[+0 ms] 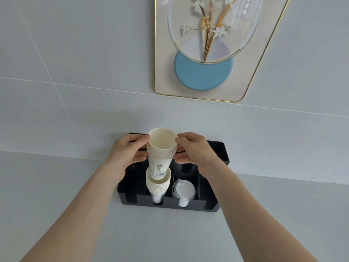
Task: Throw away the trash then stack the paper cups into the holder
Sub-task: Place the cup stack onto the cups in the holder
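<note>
A black cup holder (213,207) stands on the grey counter against the wall. In its second slot from the left sits a lower stack of cream paper cups (157,186). An upper stack of paper cups (160,157), printed with a line drawing, is held upright with its base inside the lower stack's top cup. My left hand (125,154) grips the upper stack near its rims from the left. From the right, my right hand (194,150) holds the same rims. White lids (184,190) fill the slot to the right.
The grey counter (170,237) spreads in front of the holder. The grey tiled wall behind carries a gold-framed flower picture (204,76) above the holder. The holder's far-left and far-right slots look dark, their contents unseen.
</note>
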{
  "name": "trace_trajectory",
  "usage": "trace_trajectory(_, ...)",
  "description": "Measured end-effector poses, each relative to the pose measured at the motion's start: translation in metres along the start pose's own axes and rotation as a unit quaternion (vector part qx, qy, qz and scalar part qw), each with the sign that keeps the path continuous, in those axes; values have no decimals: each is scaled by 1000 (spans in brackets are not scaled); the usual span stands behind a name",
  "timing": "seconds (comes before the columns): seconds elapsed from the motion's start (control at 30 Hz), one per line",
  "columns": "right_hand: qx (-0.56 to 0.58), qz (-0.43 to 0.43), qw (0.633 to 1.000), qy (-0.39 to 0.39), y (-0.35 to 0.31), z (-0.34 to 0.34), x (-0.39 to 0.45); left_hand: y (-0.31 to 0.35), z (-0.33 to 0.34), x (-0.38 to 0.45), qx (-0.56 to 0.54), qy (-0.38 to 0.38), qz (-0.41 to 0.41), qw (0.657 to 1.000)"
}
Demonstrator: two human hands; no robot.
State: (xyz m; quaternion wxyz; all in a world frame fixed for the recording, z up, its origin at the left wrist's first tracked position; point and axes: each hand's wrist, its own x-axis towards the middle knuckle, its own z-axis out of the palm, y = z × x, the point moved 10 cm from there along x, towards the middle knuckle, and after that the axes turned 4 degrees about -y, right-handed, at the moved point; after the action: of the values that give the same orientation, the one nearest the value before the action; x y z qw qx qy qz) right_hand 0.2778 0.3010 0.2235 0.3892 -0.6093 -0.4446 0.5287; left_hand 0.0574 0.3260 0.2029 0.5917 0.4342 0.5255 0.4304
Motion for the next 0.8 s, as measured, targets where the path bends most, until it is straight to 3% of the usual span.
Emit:
trace_trajectory(0.37,-96,51,994,30,64,17,30,-71,-18,23,44,0,-66,997)
trace_trajectory(0.8,-125,62,989,58,100,17,36,-98,-19,25,112,18,-64,991)
